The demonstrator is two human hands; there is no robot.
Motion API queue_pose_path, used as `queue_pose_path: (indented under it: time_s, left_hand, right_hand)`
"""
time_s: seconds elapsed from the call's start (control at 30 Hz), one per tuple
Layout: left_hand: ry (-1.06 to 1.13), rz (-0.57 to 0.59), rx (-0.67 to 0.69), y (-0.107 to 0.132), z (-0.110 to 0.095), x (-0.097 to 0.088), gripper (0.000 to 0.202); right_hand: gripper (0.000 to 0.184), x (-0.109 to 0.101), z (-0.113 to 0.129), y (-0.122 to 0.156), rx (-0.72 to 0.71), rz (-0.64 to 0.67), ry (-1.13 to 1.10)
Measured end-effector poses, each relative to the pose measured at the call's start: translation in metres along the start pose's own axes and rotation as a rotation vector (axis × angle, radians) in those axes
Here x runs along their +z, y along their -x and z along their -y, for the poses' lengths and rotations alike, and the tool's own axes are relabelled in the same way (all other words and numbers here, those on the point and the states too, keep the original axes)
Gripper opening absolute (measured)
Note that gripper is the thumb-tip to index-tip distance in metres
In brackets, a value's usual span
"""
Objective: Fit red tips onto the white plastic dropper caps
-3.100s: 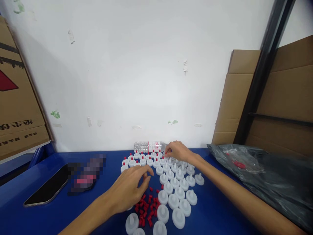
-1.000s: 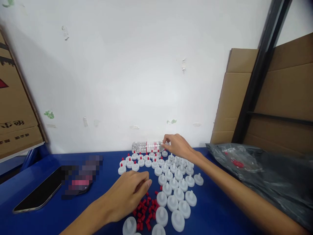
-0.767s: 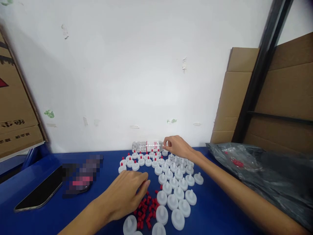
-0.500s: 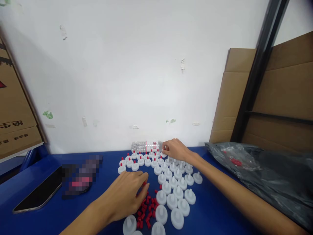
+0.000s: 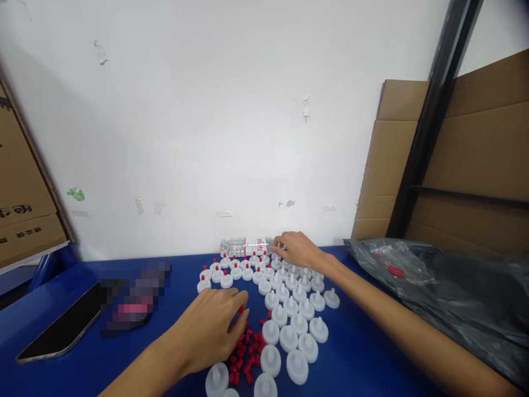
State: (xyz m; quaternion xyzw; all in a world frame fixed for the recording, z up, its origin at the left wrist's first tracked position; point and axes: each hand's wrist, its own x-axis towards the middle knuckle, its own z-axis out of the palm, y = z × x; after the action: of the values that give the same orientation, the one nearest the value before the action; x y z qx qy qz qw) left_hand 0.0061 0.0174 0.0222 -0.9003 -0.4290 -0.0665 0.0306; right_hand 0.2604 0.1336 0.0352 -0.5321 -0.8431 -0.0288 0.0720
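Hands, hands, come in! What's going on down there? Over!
Left hand pinching a red cap. Right hand at the back, grip hidden. Many white lids uncapped. Bottle lying close by right hand.

The left grip (image 5: 217, 325) partly hides the red caps (image 5: 249, 378); the edge crops the leftmost carton (image 5: 19, 165).

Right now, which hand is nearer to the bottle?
Right. The right hand is by the neck of the bottle; the left hand is farther, by the red caps.

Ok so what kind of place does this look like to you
Probably a small assembly or packing bench: many matching white spouted caps and loose red tips spread on a blue table, with a cardboard panel standing nearby.
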Motion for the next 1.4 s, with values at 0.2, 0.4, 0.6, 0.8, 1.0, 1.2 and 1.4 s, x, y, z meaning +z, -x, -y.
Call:
queue_pose_path:
  time_s: [0.2,0.4,0.6,0.8,1.0,1.2,1.4]
  left_hand:
    - [-0.010,-0.003,0.014,-0.004,0.002,0.003,0.020]
    - [-0.059,-0.081,-0.024,-0.006,0.010,0.005,0.026]
    - [-0.051,-0.114,-0.025,-0.006,0.010,0.004,0.025]
    - [-0.030,-0.203,-0.152,-0.006,0.017,0.005,0.024]
    - [0.071,-0.323,-0.254,-0.005,0.018,0.000,0.026]
    - [0.077,-0.498,-0.112,-0.006,0.009,0.007,0.031]
    - [0.110,-0.424,0.004,-0.004,0.009,0.002,0.027]
  right_hand:
    - [0.061,-0.006,0.003,0.005,0.009,0.020,-0.012]
    - [0.089,-0.012,0.011,0.009,0.058,0.052,-0.014]
    - [0.086,-0.002,0.009,0.007,0.000,0.180,-0.065]
    - [0.069,-0.028,0.003,0.010,-0.050,-0.029,-0.057]
    - [0.026,-0.060,0.025,0.024,-0.187,-0.181,-0.083]
    - [0.029,-0.072,0.063,0.049,-0.424,-0.063,-0.201]
    - [0.025,-0.081,0.077,0.060,-0.561,0.006,-0.281]
